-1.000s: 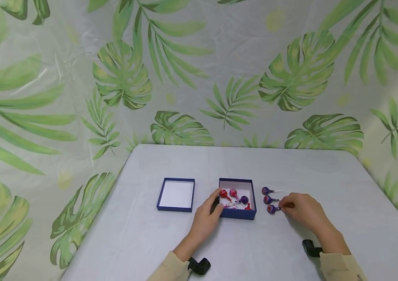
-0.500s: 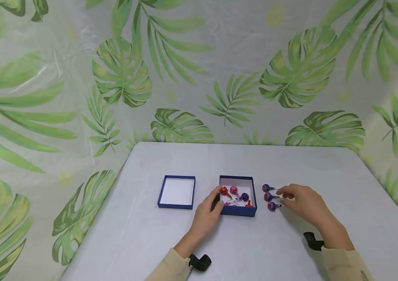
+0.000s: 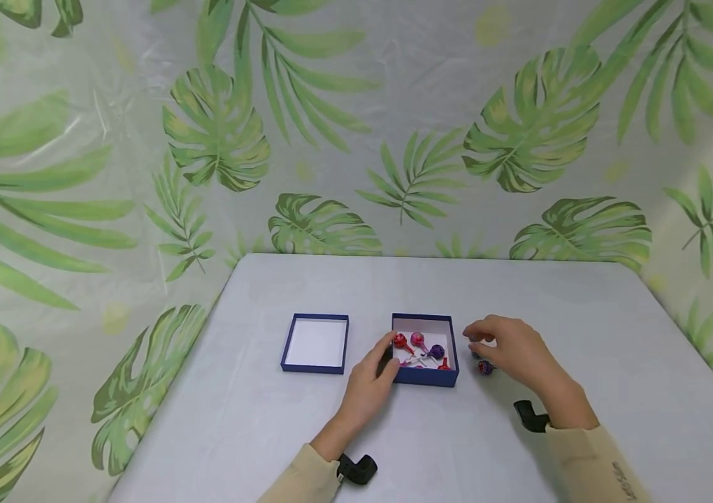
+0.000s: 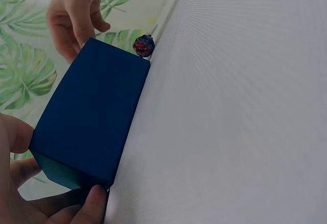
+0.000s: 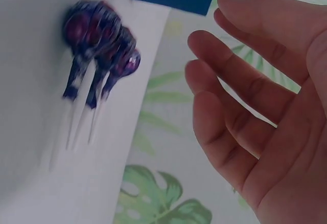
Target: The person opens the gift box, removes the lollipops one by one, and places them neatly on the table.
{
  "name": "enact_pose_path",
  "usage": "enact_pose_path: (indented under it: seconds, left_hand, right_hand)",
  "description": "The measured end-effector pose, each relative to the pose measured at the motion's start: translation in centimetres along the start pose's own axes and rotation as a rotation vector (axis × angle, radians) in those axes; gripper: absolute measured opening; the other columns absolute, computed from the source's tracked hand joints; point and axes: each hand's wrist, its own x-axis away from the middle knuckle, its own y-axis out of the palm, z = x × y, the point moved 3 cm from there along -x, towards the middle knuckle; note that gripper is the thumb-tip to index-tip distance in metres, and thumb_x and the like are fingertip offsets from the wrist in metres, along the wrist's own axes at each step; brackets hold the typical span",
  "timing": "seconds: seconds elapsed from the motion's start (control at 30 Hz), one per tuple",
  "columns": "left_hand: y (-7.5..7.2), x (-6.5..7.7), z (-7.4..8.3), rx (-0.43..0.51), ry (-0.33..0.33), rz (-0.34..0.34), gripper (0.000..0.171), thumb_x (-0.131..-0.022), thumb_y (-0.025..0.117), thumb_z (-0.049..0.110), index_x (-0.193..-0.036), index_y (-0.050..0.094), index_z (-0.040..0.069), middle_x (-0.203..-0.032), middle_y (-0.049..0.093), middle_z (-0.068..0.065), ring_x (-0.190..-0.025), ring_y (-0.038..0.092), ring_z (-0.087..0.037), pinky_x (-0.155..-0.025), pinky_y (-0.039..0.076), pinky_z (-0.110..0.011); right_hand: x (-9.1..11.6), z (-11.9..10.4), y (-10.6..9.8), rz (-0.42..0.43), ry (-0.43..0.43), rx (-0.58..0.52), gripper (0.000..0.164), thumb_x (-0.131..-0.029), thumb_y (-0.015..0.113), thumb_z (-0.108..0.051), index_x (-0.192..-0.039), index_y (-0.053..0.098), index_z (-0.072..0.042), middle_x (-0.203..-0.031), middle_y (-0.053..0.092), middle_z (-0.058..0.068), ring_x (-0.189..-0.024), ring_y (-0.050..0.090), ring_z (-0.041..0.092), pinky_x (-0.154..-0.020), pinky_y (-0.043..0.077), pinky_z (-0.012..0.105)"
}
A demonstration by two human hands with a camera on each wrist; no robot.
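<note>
My left hand [image 3: 364,391] grips the near left corner of a dark blue box [image 3: 426,378]; in the left wrist view its fingers bend around the box's end. Inside the box lie several lollipops [image 3: 437,351] in red, pink and purple wrappers. To the box's right, my right hand [image 3: 519,351] hovers with loosely bent fingers and nothing between them in the right wrist view. Beneath and beside it, three purple-wrapped lollipops [image 5: 94,29] lie in a row on the table, white sticks pointing away from the box. The head view shows mainly the nearest lollipop [image 3: 485,367]; my hand covers the others.
A shallow blue-rimmed box lid [image 3: 315,344], white inside, lies left of the box on the white table [image 3: 218,426]. Leaf-patterned sheeting [image 3: 419,105] stands behind the table and along its sides. A black wrist camera [image 3: 531,417] sits on my right wrist.
My right hand has let go of the nearest lollipop's stick, then moved away from me and left, over the row toward the box. My left hand has stayed on the box.
</note>
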Motion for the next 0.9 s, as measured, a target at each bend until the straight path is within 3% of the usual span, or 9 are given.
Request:
enact_pose_path:
  seconds: [0.2,0.43,0.73,0.9]
  left_hand:
    - [-0.2,0.1,0.1,-0.003,0.003,0.004,0.052,-0.105,0.052,0.024,-0.155,0.042,0.030,-0.157,0.041,0.002,-0.144,0.036,-0.018,-0.117,0.032,-0.044]
    - [-0.2,0.2,-0.1,0.007,0.002,0.003,0.052,-0.105,0.053,0.023,-0.155,0.041,0.032,-0.157,0.040,0.003,-0.144,0.035,-0.016,-0.117,0.031,-0.043]
    - [-0.2,0.2,0.1,0.009,0.025,0.002,0.052,-0.105,0.053,0.024,-0.155,0.041,0.030,-0.157,0.041,0.001,-0.144,0.036,-0.020,-0.116,0.032,-0.047]
    - [-0.1,0.1,0.3,0.016,0.030,-0.004,0.052,-0.105,0.052,0.024,-0.155,0.041,0.030,-0.156,0.041,0.002,-0.143,0.037,-0.020,-0.116,0.032,-0.047]
  right_hand:
    - [-0.9,-1.8,0.7,-0.008,-0.016,0.017,0.020,-0.089,0.075,-0.016,-0.109,0.077,-0.016,-0.089,0.065,-0.008,-0.084,0.063,0.021,-0.071,0.054,0.041]
    - [-1.7,-3.3,2.0,0.029,-0.026,0.020,0.021,-0.086,0.079,-0.016,-0.106,0.077,-0.019,-0.099,0.067,-0.002,-0.076,0.055,0.014,-0.060,0.046,0.030]
    - [-2.6,-4.4,3.5,-0.019,-0.026,0.063,0.023,-0.083,0.081,-0.016,-0.106,0.077,-0.017,-0.102,0.068,0.003,-0.068,0.053,0.013,-0.056,0.048,0.031]
    - [-3.2,-4.5,3.8,-0.068,0.023,0.110,0.024,-0.081,0.081,-0.012,-0.104,0.078,-0.017,-0.099,0.069,0.006,-0.079,0.063,0.022,-0.063,0.056,0.040]
